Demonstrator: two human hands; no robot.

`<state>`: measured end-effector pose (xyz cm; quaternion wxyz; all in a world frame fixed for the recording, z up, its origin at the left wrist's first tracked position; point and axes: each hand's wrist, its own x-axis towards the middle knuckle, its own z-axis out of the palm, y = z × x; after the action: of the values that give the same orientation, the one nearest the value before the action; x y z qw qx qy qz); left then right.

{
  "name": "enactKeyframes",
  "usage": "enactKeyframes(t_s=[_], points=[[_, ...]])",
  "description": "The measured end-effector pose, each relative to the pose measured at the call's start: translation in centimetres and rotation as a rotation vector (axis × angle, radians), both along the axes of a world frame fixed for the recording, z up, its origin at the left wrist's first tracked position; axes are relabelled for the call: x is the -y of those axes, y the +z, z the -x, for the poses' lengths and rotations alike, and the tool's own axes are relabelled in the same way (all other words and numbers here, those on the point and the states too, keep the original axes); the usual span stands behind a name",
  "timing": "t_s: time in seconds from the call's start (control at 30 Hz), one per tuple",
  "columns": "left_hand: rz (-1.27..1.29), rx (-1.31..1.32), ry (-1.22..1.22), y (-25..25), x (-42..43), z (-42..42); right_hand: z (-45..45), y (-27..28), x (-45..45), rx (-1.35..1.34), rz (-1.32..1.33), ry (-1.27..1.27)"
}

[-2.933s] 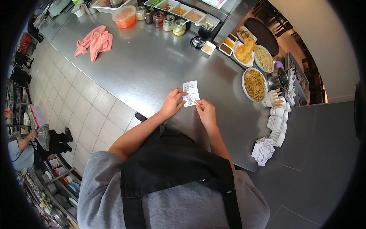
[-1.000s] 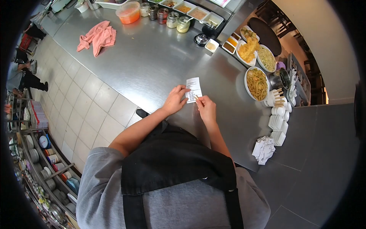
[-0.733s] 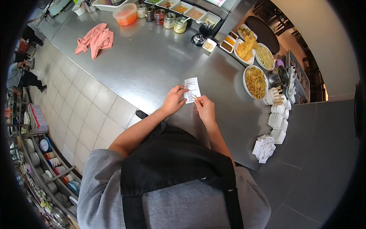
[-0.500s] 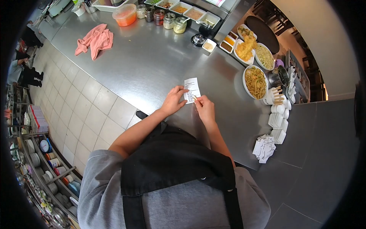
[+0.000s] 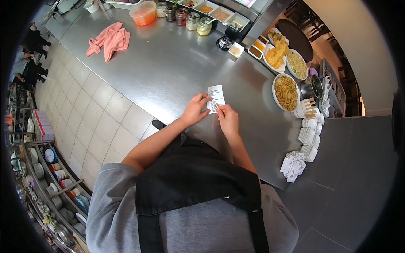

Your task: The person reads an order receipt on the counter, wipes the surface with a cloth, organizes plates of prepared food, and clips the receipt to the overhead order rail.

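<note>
On the steel counter (image 5: 168, 59) lies a white printed slip of paper (image 5: 215, 93), close to the front edge. My left hand (image 5: 195, 110) rests at the slip's left side with its fingers apart and fingertips touching the paper. At the slip's lower right corner, my right hand (image 5: 228, 118) pinches a small, light-coloured thin object, its tip over the print; what it is cannot be made out. To the right stands a bowl of noodles (image 5: 286, 92).
Jars (image 5: 192, 21), a tub of orange-red food (image 5: 143, 14) and a pink cloth (image 5: 110, 40) are farther back. Fried food (image 5: 275, 57), a container of sticks (image 5: 304, 109), white dishes (image 5: 309, 137) and a paper pile (image 5: 292, 166) line the right. Two people (image 5: 31, 63) stand far left.
The view has shifted slightly. Both hands stay at the slip, with the right hand's pinch a little higher on it. People at the far left have moved.
</note>
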<state>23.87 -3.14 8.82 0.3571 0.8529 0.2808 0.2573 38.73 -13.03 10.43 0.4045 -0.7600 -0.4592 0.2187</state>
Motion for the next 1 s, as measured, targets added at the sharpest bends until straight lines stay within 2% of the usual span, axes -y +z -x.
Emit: enactKeyframes(t_s=[0.13, 0.2, 0.23, 0.3, 0.5, 0.6, 0.67, 0.7, 0.77, 0.8, 0.87, 0.93, 1.0], points=[[0.001, 0.002, 0.001, 0.2, 0.0, 0.0, 0.9, 0.2, -0.4, -0.002, -0.003, 0.048], [0.001, -0.001, 0.006, 0.5, 0.1, 0.0, 1.1, 0.3, -0.4, 0.180, -0.036, 0.064], [0.002, -0.003, 0.011, 0.6, 0.2, 0.0, 0.9, 0.5, -0.4, 0.177, -0.035, 0.062], [0.000, -0.011, 0.010, 0.7, 0.2, 0.0, -0.4, 1.7, -0.4, 0.288, 0.121, -0.060], [-0.002, -0.015, 0.010, 0.5, 0.1, 0.0, -3.0, 1.6, 0.4, 0.169, 0.031, -0.084], [0.004, 0.015, 0.007, -0.3, 0.2, 0.0, -3.7, 1.5, 1.3, 0.125, 0.020, -0.176], [-0.007, 0.073, 0.005, -0.7, -0.2, -0.2, -4.1, 1.7, 2.2, 0.387, 0.126, -0.177], [0.000, 0.112, 0.007, 0.0, -0.5, -0.4, -4.3, 1.5, 2.5, 0.373, 0.148, -0.182], [0.227, 0.087, -0.046, 4.3, -2.8, -0.6, -4.9, 1.2, 2.9, 0.339, 0.189, -0.179], [0.167, 0.096, -0.040, 6.4, -5.3, -1.2, -5.1, 1.1, 2.9, 0.318, 0.219, -0.169], [-0.203, 0.338, -0.073, 10.8, -10.0, -2.0, -5.0, 1.5, 2.8, 0.311, 0.207, -0.161], [-0.282, 0.442, 0.028, 19.1, -13.4, -2.4, -5.1, 1.7, 2.5, 0.320, 0.246, -0.155], [-0.355, 0.715, 0.175, 26.3, -16.4, -3.3, -5.1, 1.6, 2.4, 0.325, 0.209, -0.151]])
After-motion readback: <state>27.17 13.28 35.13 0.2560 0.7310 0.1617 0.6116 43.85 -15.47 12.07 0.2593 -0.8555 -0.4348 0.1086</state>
